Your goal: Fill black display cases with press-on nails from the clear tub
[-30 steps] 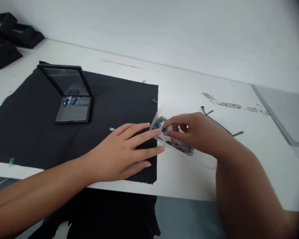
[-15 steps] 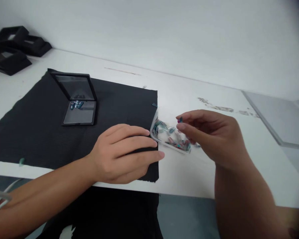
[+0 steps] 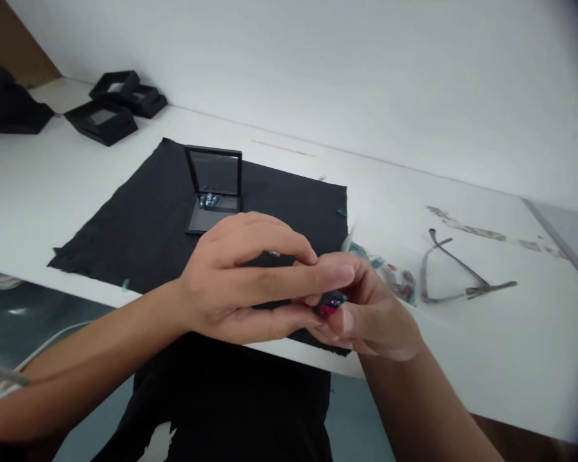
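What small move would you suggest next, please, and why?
I would probably carry the small dark-and-pink piece to the open black case: the left hand and right hand meet around it, while the case's lid stands raised and a few blue pieces lie toward the back of its base, with grey surface in front.

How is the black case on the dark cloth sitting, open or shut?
Open: the black case has its lid raised at the back, and shiny blue pieces show uncovered in its base.
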Tool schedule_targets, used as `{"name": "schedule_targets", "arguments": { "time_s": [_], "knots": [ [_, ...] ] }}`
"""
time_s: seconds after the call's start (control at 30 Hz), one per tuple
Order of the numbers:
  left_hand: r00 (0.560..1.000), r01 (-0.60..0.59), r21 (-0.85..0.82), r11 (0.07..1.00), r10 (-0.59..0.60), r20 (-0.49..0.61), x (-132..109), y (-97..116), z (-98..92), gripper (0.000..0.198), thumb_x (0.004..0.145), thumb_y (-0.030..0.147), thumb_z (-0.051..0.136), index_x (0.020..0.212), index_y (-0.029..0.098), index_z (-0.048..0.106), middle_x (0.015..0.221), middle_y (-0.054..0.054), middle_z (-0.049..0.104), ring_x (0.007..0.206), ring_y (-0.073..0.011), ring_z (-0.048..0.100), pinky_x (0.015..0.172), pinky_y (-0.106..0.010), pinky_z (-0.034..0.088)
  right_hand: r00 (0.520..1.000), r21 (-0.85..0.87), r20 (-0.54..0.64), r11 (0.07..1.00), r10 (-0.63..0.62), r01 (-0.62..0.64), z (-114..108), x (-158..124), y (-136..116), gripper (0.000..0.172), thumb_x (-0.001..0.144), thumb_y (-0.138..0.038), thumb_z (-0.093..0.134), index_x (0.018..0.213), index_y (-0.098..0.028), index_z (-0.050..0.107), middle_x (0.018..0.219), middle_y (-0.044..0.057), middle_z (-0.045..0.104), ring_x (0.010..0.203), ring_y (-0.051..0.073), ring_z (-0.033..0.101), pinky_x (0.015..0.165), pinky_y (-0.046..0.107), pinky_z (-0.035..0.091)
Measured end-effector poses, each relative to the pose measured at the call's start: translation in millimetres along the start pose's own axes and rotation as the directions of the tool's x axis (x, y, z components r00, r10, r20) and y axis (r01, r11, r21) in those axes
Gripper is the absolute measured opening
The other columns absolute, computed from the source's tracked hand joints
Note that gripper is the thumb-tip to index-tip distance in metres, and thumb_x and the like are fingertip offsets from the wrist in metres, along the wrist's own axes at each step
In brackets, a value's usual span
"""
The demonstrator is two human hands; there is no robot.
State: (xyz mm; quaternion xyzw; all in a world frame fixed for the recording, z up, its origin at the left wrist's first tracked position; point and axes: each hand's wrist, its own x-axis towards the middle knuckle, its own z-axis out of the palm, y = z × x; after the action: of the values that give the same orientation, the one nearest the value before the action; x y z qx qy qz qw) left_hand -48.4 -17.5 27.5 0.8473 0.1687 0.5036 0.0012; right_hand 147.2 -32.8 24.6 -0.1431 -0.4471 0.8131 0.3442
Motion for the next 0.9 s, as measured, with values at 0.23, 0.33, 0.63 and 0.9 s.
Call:
{"name": "schedule_targets", "arguments": {
  "time_s": [0.23,0.33,0.63,0.9],
  "knots": [
    [1.0,0.006,0.065,0.998,-0.006,-0.001,-12.1,-13.8,-29.6,0.015,0.093,0.038,0.072,0.105,0.029,0.075,0.095,0.001,0.077,0.085,-0.0147,0.075,0.079,-0.028,0.064,0.993,-0.022,-0.035,0.993,0.112,-0.113,9.8,25.3,12.9,0.014,0.082,-0.038,0.081,0.086,-0.025,0.076,0.058,-0.008,0.053,0.041,0.003,0.034,0.035,0.014,0.028],
    [1.0,0.0,0.117,0.993,-0.003,0.026,-17.4,-21.4,-40.9,0.012,0.093,0.038,0.072,0.103,0.033,0.074,0.094,0.004,0.078,0.082,-0.0141,0.075,0.078,-0.027,0.064,0.993,0.001,-0.026,0.994,0.111,-0.111,12.1,37.0,17.9,0.011,0.084,-0.036,0.08,0.087,-0.025,0.076,0.059,-0.008,0.052,0.042,0.003,0.034,0.035,0.015,0.028],
    [0.967,-0.038,0.24,0.97,-0.024,0.253,-31.4,-54.5,-67.0,0.024,0.099,0.048,0.061,0.102,0.031,0.078,0.088,0.001,0.077,0.081,-0.0165,0.074,0.073,-0.029,0.061,0.971,-0.145,-0.193,0.975,0.14,-0.17,5.8,62.4,22.6,0.01,0.086,-0.032,0.079,0.085,-0.022,0.078,0.06,-0.006,0.057,0.047,0.004,0.045,0.04,0.014,0.039],
    [0.965,-0.116,0.206,0.972,0.062,0.254,-42.3,-78.6,-70.5,0.016,0.095,0.042,0.07,0.107,0.032,0.074,0.093,0.004,0.076,0.084,-0.0159,0.073,0.074,-0.031,0.057,0.948,-0.296,-0.257,0.918,0.189,-0.264,-1.5,76.1,20.5,0.019,0.085,-0.037,0.08,0.093,-0.02,0.08,0.064,-0.004,0.059,0.05,0.006,0.048,0.039,0.016,0.04]
  ]
}}
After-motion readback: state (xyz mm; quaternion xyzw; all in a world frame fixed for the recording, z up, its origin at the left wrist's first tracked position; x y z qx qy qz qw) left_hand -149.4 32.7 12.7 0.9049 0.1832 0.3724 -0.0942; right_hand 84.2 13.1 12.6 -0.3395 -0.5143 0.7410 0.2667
